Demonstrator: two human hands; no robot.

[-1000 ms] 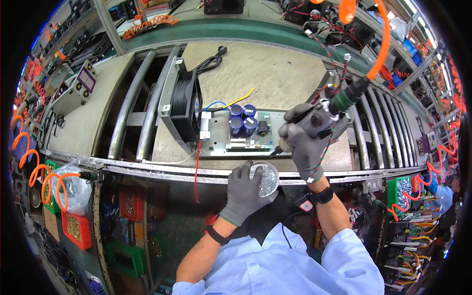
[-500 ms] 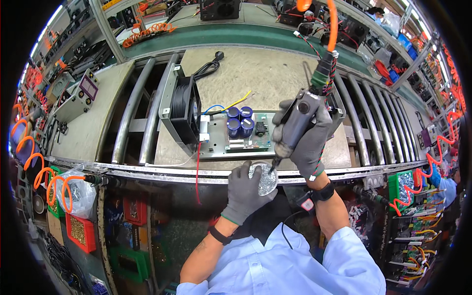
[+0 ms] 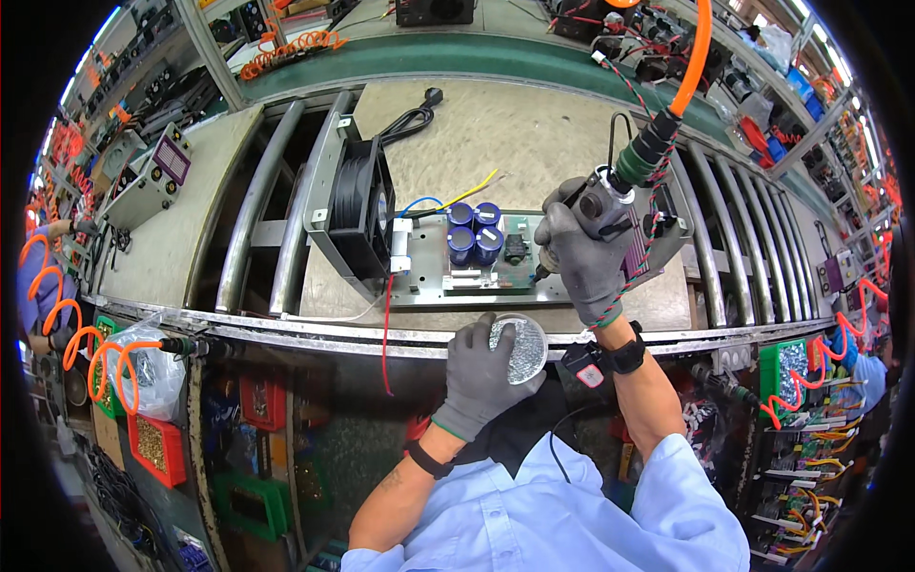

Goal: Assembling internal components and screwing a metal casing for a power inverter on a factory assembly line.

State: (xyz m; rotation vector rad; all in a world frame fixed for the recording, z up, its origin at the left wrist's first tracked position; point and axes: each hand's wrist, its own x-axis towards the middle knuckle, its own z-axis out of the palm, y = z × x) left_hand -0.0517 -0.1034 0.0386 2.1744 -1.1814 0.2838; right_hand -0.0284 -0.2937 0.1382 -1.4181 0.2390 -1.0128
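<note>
So, closest in, the left hand (image 3: 481, 377) in a grey glove has its fingers in a round clear dish (image 3: 516, 348) full of small shiny screws, sitting at the bench's front rail (image 3: 315, 332). Can't tell if it's pinched one. Just beyond, the right hand (image 3: 581, 253), also gloved, is wrapped tight around one screwdriver (image 3: 620, 186) on an orange hose, tip down at the board (image 3: 477, 262). That board carries four blue capacitors (image 3: 474, 231), with one black fan (image 3: 357, 214) standing at its left end.
</note>
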